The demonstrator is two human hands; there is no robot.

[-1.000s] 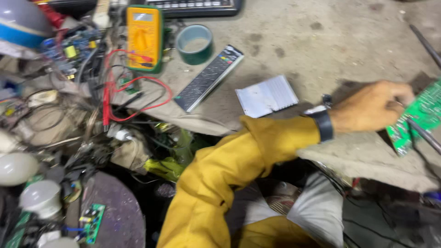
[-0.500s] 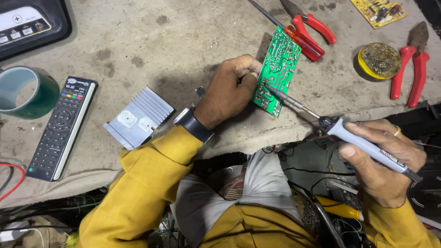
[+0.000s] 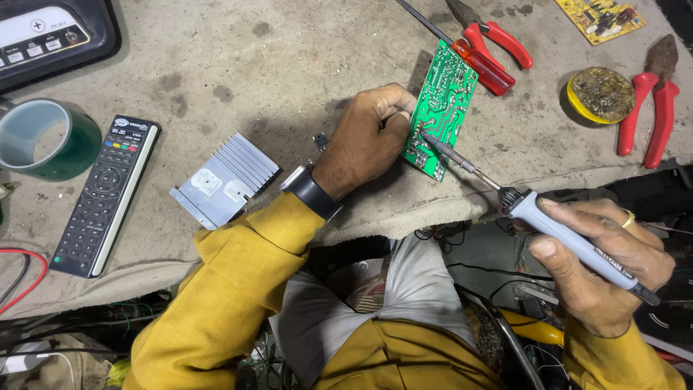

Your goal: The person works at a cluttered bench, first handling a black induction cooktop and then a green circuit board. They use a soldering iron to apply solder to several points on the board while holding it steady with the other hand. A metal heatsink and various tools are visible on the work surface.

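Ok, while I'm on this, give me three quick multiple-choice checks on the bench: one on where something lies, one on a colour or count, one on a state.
1. Where is the finned metal heat sink?
A. On top of the circuit board
B. Between the remote control and the left hand
C. Beside the tin at far right

2. What colour is the circuit board that the left hand holds?
A. Green
B. Yellow
C. Blue

3. How is the soldering iron held?
A. Lying on the bench
B. Hanging by its cord
C. Gripped in the right hand, tip on the board

Answers: 1 B, it lies on the cloth between those two. 2 A, its face is plainly green. 3 C, fingers wrap the handle and the tip meets the board's lower edge.
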